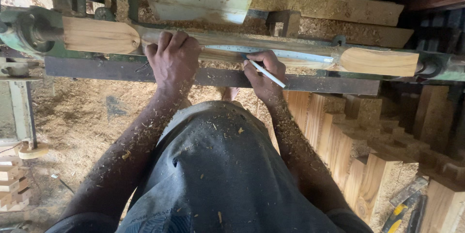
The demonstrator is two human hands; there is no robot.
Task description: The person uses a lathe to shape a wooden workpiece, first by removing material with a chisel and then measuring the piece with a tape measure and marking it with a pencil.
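Gripping wooden spindle (227, 44) on lathe (29, 32), left hand (174, 58) fingers curled over it. Right hand (261, 75) fingers pinching white pencil (266, 73) against ruler (276, 54) lying along spindle. Sawdust (82, 116) on floor.

Woodturning workshop: wood lathe (29, 32) holding a part-turned timber blank (378, 61), sawdust (82, 116) over the floor, cut wooden blocks (368, 141) stacked beside it.
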